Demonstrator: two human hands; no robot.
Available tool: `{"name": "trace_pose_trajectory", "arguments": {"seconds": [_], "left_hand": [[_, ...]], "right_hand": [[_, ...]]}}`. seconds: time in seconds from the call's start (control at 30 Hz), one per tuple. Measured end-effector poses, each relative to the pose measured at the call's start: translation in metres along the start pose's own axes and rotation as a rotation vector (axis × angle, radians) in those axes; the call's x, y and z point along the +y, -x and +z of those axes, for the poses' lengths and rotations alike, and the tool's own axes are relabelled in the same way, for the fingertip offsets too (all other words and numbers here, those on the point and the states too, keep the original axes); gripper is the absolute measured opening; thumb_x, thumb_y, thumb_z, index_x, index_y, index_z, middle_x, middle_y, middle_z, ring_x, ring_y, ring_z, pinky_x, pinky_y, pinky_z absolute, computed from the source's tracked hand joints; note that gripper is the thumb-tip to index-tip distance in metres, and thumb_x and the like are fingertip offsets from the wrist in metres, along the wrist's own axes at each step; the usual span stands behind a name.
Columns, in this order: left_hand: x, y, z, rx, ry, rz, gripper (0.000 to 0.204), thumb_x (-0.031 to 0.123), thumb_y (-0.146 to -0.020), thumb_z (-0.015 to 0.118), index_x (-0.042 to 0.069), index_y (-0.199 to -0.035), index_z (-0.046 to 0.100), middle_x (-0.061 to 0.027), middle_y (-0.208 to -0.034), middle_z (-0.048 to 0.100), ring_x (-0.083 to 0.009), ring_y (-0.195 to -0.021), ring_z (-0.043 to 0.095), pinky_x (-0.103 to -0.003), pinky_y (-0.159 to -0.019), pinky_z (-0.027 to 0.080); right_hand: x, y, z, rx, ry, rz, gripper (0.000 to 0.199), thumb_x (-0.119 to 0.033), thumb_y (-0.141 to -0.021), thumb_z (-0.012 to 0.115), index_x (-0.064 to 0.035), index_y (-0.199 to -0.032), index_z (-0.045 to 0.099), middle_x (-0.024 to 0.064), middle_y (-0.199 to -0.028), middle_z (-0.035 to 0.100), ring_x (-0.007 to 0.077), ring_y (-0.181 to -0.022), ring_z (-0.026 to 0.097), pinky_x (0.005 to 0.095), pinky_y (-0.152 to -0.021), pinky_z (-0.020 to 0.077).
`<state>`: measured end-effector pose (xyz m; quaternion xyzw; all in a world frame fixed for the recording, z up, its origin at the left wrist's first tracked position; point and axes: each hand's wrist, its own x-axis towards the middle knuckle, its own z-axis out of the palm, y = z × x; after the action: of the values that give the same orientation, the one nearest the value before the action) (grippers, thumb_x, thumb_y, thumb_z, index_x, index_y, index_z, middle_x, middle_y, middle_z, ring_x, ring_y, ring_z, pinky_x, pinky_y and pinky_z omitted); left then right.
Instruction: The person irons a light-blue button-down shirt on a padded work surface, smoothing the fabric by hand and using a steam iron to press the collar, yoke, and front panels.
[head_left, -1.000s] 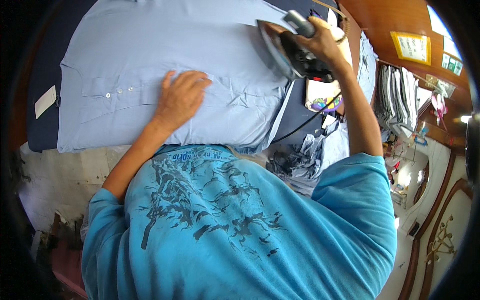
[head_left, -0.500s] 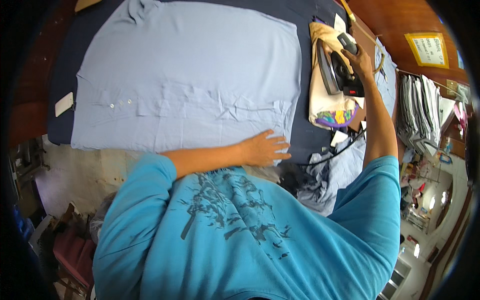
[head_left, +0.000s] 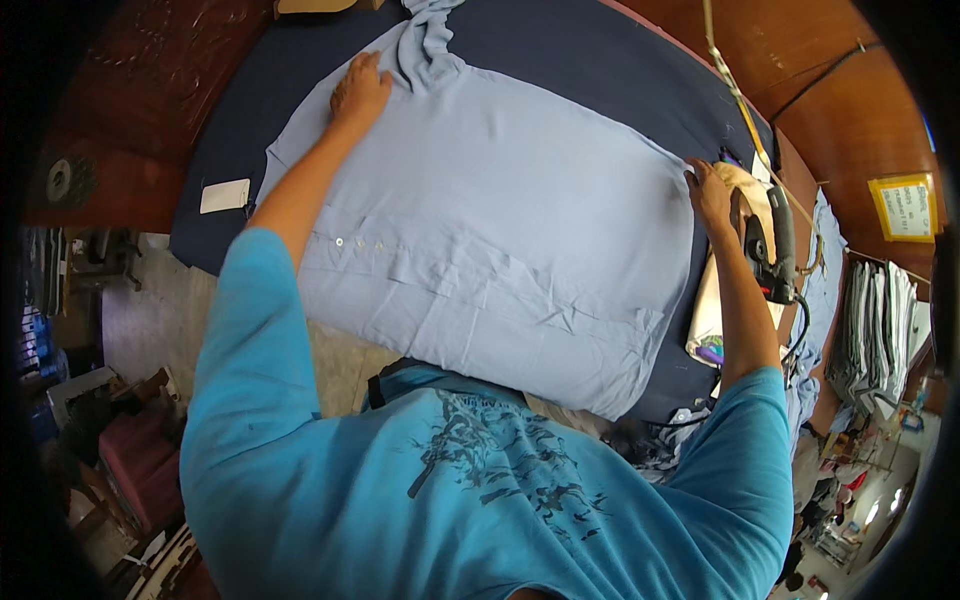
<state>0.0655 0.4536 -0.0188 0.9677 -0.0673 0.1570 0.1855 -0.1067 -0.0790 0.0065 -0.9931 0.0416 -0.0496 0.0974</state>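
A light blue button-up shirt lies spread over the dark padded table, its cloth bunched near the far left and creased along the buttoned front. My left hand is on its far left edge, fingers bent and closed on the cloth beside the bunched part. At the far right corner of the shirt, my right hand pinches the hem between thumb and fingers. Just beyond my right wrist, a clothes iron with a dark grey handle rests on a cream cloth pad, partly hidden by my forearm.
A white rectangular device lies on the dark table cover at left. The iron's black cord hangs near my right arm. Crumpled clothes sit at the near right edge, and several garments hang on the right.
My right hand has let go of the iron, now resting on the pad, and moved to the shirt's corner. My left hand has gone from the near right edge to the far left. The view has turned.
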Motion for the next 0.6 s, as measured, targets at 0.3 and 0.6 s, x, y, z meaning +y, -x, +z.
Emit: {"name": "trace_pose_trajectory", "arguments": {"seconds": [0.3,0.6], "left_hand": [[-0.029,-0.108,0.047,-0.377,0.078,-0.244,0.063,0.042,-0.081,0.059,0.006,-0.13,0.041,-0.0184,-0.126,0.053,-0.0368,-0.115,0.051,-0.042,-0.093,0.044],[-0.019,-0.089,0.042,0.04,0.075,0.125,0.033,0.016,-0.085,0.049,0.016,-0.117,0.054,-0.0098,-0.123,0.055,-0.0295,-0.107,0.057,-0.043,-0.087,0.047]], "right_hand": [[0.007,-0.029,0.042,-0.083,-0.04,0.189,0.036,-0.015,-0.083,0.057,-0.0062,-0.119,0.054,0.0201,-0.106,0.057,0.0283,-0.077,0.059,0.0361,-0.071,0.047],[0.009,0.005,-0.038,0.398,0.017,0.167,0.04,-0.019,-0.085,0.058,-0.0092,-0.123,0.048,0.0199,-0.119,0.055,0.0371,-0.11,0.052,0.0424,-0.091,0.0415]]}}
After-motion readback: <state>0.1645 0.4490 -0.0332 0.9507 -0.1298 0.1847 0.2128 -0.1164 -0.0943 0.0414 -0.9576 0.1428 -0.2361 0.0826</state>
